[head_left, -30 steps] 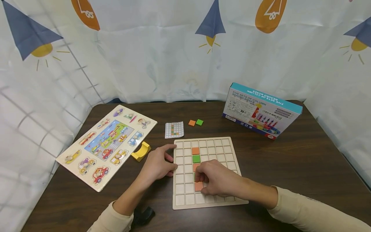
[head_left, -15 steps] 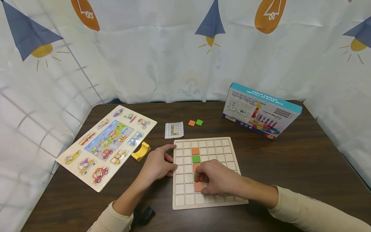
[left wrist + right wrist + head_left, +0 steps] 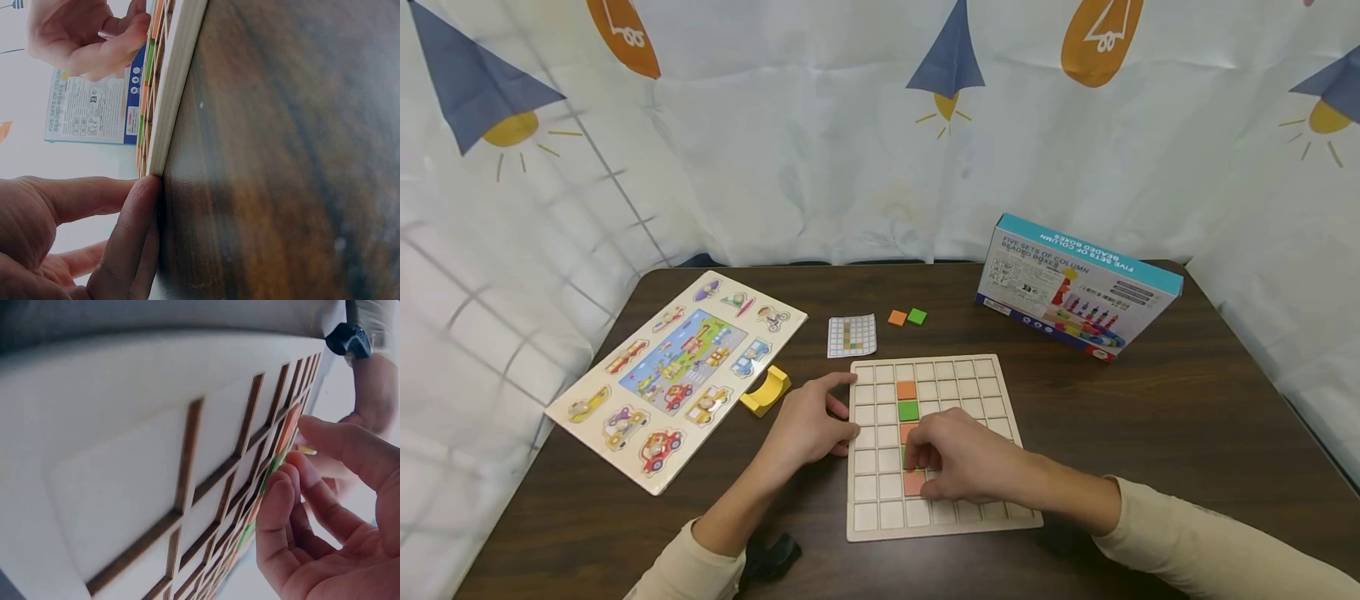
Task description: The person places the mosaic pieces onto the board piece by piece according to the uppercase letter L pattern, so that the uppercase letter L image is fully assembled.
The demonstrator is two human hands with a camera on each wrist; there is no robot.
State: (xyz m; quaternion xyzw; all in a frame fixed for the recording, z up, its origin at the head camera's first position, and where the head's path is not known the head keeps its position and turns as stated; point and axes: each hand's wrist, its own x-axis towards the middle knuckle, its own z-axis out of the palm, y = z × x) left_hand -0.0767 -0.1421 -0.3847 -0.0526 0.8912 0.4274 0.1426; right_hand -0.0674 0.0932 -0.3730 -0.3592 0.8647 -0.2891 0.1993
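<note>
A pale wooden grid board (image 3: 880, 515) lies on the table, with a column of orange and green square tiles set in its cells. My left hand (image 3: 808, 423) touches the board's left edge, thumb and fingers fairly straight; the left wrist view shows fingertips against the side. Over the lower part of the column hovers my right hand (image 3: 966, 458), fingers loosely bent. Its index fingertip and thumb tip are right at the lowest orange tile (image 3: 914, 482), which sits in its cell. The green tile (image 3: 906, 457) above that is partly hidden by the fingers.
Beyond the board lie a small pattern card (image 3: 852, 336), a loose orange tile (image 3: 897, 317) and a loose green tile (image 3: 917, 317). A picture peg puzzle (image 3: 677, 379) and a yellow arch block (image 3: 766, 392) are at left. A toy box (image 3: 1075, 283) stands back right.
</note>
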